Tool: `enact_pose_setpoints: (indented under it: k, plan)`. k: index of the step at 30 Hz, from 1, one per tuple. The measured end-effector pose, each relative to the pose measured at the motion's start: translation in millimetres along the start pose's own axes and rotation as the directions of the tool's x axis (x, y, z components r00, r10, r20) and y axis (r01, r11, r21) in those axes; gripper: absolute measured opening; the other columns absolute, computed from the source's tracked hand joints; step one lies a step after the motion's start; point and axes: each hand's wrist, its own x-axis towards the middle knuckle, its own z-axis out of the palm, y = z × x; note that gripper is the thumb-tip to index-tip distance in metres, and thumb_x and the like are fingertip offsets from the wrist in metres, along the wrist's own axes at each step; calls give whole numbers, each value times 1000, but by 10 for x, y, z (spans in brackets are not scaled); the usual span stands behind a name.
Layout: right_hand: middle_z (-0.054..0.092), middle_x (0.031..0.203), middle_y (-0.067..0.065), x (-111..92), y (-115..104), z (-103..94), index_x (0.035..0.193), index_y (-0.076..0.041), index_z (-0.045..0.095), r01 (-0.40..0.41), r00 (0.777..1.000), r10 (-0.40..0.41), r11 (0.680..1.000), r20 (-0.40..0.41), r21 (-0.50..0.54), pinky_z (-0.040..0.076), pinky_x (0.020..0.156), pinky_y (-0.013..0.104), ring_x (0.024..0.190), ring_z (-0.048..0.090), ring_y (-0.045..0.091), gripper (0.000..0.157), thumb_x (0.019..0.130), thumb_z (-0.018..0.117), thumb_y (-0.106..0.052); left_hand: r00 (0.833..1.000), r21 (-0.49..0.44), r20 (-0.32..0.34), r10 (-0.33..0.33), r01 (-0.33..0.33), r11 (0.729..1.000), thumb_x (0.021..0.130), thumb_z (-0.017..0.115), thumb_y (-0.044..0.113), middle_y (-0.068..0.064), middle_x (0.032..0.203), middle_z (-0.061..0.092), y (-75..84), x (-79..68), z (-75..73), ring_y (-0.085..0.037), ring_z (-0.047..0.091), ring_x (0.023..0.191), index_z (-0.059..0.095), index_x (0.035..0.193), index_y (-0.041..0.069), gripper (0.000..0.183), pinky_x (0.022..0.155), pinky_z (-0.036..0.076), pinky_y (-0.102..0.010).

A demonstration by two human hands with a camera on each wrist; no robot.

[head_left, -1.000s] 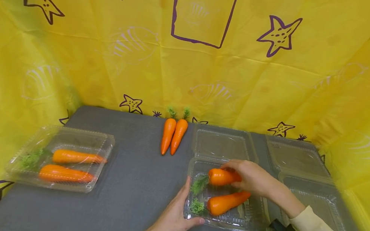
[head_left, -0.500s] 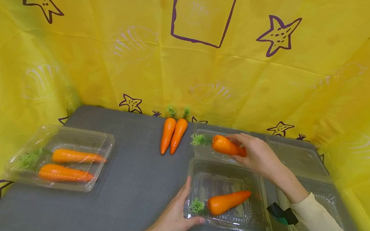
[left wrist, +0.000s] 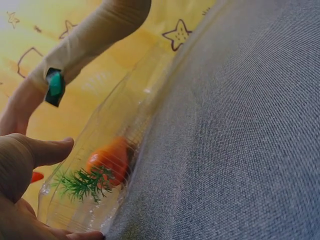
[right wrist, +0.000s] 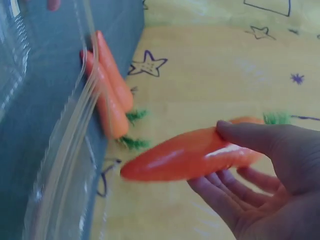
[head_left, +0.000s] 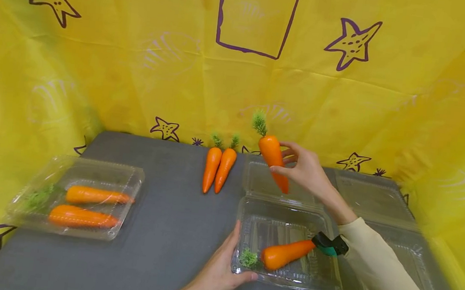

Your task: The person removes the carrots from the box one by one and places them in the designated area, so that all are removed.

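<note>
My right hand [head_left: 300, 167] holds a carrot [head_left: 272, 150] with a green leafy top between thumb and fingers, tip down, above the raised lid of a clear plastic clamshell container [head_left: 294, 207]. In the right wrist view the carrot [right wrist: 185, 155] lies across the fingers with the thumb on top. My left hand [head_left: 219, 269] rests at that container's front left corner, fingers straight along its left side and thumb at the front edge. Inside the container lies another carrot [head_left: 285, 254], its top toward the left hand; the left wrist view shows this carrot [left wrist: 112, 159] through the clear wall.
Two carrots [head_left: 218, 169] lie side by side at the back of the grey table [head_left: 168, 232]. On the left stands a closed clear container [head_left: 126, 200] with two carrots inside. Another opened container [head_left: 412, 258] lies at the right. A yellow patterned cloth [head_left: 171, 82] hangs behind.
My right hand has lifted a carrot out of the container, moved it up and back, and turned it from lying sideways to tip down. The left hand has stayed at the corner.
</note>
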Motion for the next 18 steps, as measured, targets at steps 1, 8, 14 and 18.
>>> enact_pose_setpoints:
  k: [1, 8, 14, 18]
  plan:
    - [65, 116, 24, 34, -2, 20, 139, 1, 49, -31, 1000, 30, 999, 5, 29, 56, 82, 49, 99, 67, 38, 68, 81, 81, -15, 1000, -1, -1, 0, 0, 1000, 78, 82, 32, -20, 161, 15, 3, 4, 4, -38, 21, 144, 6, 158, 8, 113, 112, 21, -62]
    - [58, 122, 29, 299, -22, 226, 148, 1, 37, -265, 964, 239, 912, 119, 315, 57, 85, 46, 104, 65, 40, 76, 84, 77, -13, 1000, -5, -7, 7, -8, 1000, 77, 83, 31, -19, 161, 16, 9, 11, 4, -37, 21, 144, 7, 158, 8, 114, 112, 21, -62]
    - [56, 126, 31, 477, -32, 448, 150, 2, 29, -369, 929, 318, 822, 186, 434, 56, 88, 46, 106, 64, 41, 78, 88, 73, -11, 1000, 3, 0, -1, 1, 1000, 77, 83, 32, -20, 161, 15, 16, 3, -2, -39, 21, 144, 6, 158, 9, 114, 112, 22, -62]
    - [57, 127, 31, 562, -30, 596, 151, 2, 23, -404, 914, 357, 785, 190, 470, 55, 88, 48, 106, 63, 42, 81, 88, 72, -9, 1000, -6, 14, -24, 24, 1000, 78, 82, 33, -20, 161, 14, 28, 0, -6, -39, 21, 144, 5, 158, 9, 114, 112, 22, -62]
